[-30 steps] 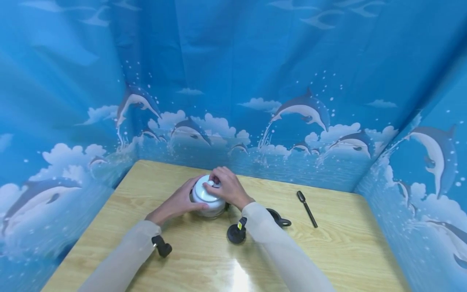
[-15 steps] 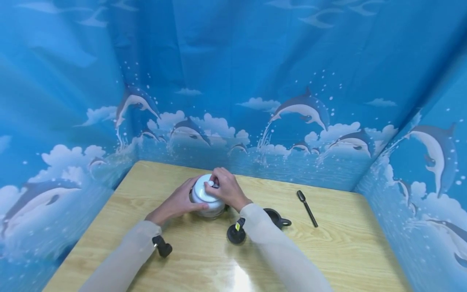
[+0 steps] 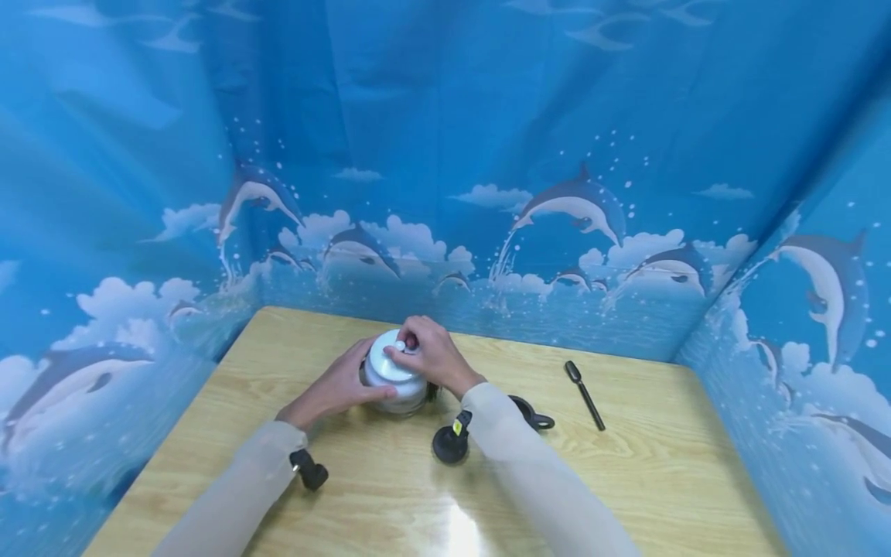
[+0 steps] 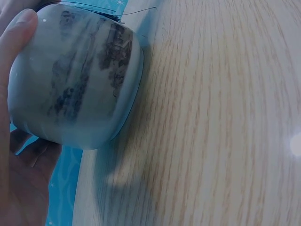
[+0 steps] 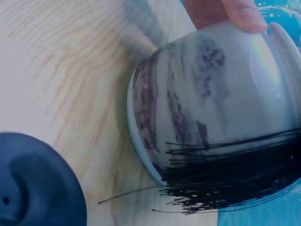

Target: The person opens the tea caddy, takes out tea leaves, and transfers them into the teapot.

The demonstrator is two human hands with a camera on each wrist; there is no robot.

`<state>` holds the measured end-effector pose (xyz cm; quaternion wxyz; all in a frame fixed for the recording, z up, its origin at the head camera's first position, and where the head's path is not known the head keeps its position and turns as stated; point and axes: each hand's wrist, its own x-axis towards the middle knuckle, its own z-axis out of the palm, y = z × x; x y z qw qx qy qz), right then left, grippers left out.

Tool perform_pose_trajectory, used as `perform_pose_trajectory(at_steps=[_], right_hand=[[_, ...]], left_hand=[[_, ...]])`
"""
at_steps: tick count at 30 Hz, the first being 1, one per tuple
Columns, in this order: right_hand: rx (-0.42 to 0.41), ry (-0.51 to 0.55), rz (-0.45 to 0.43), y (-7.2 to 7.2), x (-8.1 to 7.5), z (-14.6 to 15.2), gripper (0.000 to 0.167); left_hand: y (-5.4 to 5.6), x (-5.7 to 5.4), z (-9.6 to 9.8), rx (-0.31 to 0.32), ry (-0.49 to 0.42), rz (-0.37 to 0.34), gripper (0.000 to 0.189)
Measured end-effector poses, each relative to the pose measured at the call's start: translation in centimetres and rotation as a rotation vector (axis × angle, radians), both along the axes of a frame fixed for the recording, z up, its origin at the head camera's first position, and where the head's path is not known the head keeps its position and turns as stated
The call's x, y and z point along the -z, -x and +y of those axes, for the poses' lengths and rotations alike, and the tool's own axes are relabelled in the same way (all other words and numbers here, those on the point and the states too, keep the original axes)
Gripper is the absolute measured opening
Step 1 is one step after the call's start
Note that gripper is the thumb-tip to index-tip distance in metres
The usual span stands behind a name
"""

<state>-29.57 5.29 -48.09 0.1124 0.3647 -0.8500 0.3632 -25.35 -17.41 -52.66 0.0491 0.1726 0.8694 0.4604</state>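
Observation:
A white ceramic jar with a grey and purple painted landscape stands on the table, its round white lid on top. My left hand grips the jar from its left side, thumb along the near side; in the left wrist view the thumb presses near the top. Over the lid, my right hand pinches its small knob between thumb and fingers. A bundle of long black bristles lies against the jar's right side, its other end out of the right wrist view.
A round black lid-like disc with a small hole lies under my right wrist. Partly hidden by that sleeve is a black cup with a handle. A black spoon lies farther right. Blue dolphin-print curtains surround the wooden table.
Both hands keep their grips on the jar and the knob. My right hand has shifted only slightly, and the black cup shows a little less beside my sleeve than half a second ago.

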Motion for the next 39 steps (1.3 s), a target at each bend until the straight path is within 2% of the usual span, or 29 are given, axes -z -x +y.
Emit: perform_pose_trajectory(at_steps=[9, 19, 27, 39], right_hand=[[0.013, -0.087, 0.086, -0.5, -0.6, 0.5, 0.020], [0.018, 0.002, 0.021, -0.8, -1.1, 0.3, 0.017], [-0.004, 0.033, -0.021, -1.2, -2.1, 0.6, 0.018], [-0.017, 0.043, -0.045, -3.4, -3.6, 2.8, 0.017]], left_hand=[[0.0, 0.2, -0.1, -0.009, -0.008, 0.013, 0.114], [-0.2, 0.3, 0.0, -0.016, -0.030, -0.010, 0.110], [-0.2, 0.4, 0.1, 0.007, -0.066, 0.017, 0.106], [0.0, 0.4, -0.1, -0.005, -0.024, 0.047, 0.113]])
